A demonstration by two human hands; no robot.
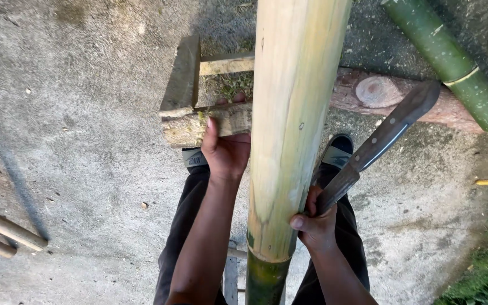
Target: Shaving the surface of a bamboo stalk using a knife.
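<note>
A thick bamboo pole (292, 113), its skin shaved to pale yellow with green left at the near end, runs away from me down the middle of the view. My left hand (226, 148) reaches past its left side and grips a rough wooden log (199, 125) lying across beneath the pole. My right hand (316, 221) is closed around the handle of a large dark machete (388, 133), thumb resting against the pole's right side. The blade points up and to the right, away from the pole. My legs and sandalled feet show below.
A green bamboo pole (453, 62) lies at the top right over a reddish cut log (385, 93). A wooden plank (183, 76) stands by the rough log. Several thin bamboo pieces (4, 229) lie at the left edge. Grass borders the concrete at the bottom right.
</note>
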